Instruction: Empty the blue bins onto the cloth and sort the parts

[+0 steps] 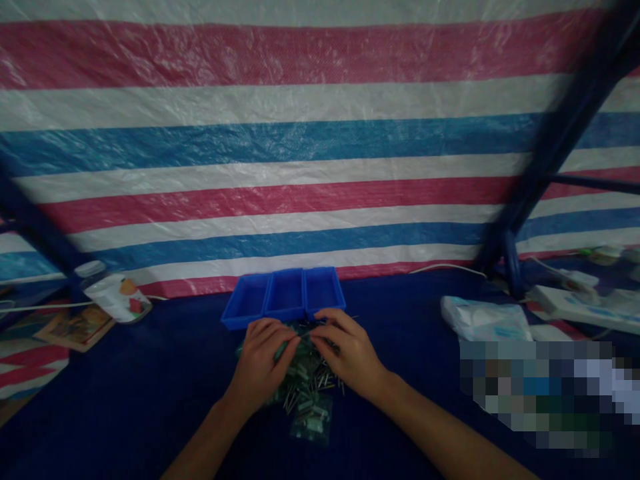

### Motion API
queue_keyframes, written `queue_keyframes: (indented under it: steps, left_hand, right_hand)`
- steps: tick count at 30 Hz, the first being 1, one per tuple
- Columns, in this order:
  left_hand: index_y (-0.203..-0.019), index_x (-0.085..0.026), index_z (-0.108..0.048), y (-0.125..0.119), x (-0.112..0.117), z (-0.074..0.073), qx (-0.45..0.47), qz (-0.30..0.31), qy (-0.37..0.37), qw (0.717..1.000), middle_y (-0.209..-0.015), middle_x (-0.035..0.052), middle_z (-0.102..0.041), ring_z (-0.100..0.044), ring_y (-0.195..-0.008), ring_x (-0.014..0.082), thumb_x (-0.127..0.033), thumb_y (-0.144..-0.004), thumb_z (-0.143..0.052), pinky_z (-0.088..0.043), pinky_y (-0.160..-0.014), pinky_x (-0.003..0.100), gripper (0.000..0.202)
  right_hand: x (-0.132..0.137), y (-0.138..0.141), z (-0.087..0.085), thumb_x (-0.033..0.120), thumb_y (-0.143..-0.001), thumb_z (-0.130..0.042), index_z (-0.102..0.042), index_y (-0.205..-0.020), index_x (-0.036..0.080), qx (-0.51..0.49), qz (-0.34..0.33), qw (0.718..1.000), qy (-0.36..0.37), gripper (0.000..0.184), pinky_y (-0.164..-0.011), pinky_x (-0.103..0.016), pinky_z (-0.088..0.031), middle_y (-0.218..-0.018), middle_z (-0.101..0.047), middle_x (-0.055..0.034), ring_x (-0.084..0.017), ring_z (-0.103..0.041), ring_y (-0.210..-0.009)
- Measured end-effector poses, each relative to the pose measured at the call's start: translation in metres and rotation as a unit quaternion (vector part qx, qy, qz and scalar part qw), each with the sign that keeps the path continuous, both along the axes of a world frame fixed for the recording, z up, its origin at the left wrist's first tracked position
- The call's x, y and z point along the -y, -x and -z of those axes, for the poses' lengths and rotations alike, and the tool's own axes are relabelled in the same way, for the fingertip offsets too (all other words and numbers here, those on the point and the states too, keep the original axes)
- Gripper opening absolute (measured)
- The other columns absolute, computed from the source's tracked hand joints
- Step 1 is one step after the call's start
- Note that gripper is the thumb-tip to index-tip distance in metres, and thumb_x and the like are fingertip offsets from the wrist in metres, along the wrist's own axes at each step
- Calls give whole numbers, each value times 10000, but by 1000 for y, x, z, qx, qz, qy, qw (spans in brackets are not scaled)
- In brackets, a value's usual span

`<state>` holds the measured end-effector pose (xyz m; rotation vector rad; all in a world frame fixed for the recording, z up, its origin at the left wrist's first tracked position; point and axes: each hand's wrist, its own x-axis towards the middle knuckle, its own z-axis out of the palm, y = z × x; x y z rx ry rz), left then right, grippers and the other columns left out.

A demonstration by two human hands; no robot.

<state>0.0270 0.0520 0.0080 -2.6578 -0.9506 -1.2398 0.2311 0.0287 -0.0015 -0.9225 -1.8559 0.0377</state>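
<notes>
My left hand [261, 360] and my right hand [353, 352] meet over a heap of small parts, their thumbs and forefingers pinched together almost tip to tip. Whatever thin thing lies between the fingertips is too small to make out. Under the hands are thin metal rods [324, 380], perhaps screws or pins, mixed with greenish clear plastic pieces. A small clear plastic bag [311, 427] with pale pieces inside lies at the near side of the heap. Just beyond the hands stands a row of three blue bins [285, 310]. The hands partly cover the heap.
A dark blue surface [150, 380] lies beneath everything. On the left are a white jar [117, 298] and a brown printed packet [77, 328]. A white plastic package [485, 320] lies at right, near a blurred-out patch. Striped sheeting [300, 153] hangs behind, between dark blue posts [555, 140].
</notes>
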Motion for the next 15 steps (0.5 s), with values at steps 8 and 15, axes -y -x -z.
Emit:
queue_keyframes:
  steps: [8,15]
  left_hand:
    - [-828,-193,-579,-2,5,-2,-17,41,-19,999,-767,-3,-661,-583,-805,167,-137,-952,-548,-427,-780,334,140]
    - [-838,-181,-594,-3,6,-1,22,84,-17,996,-763,18,-651,-576,-768,152,-90,-912,-594,-491,-728,300,117]
  right_hand:
    - [8,0,-11,159,-955,-522,-629,-948,201,156,-46,983,-89,115,-792,-293,-500,-925,-738,-27,-146,-631,-847]
    - [9,3,-12,134,-932,-518,-620,-1030,182,206,-34,974,-91,149,-769,-313,-529,-955,-726,-43,-177,-644,-827]
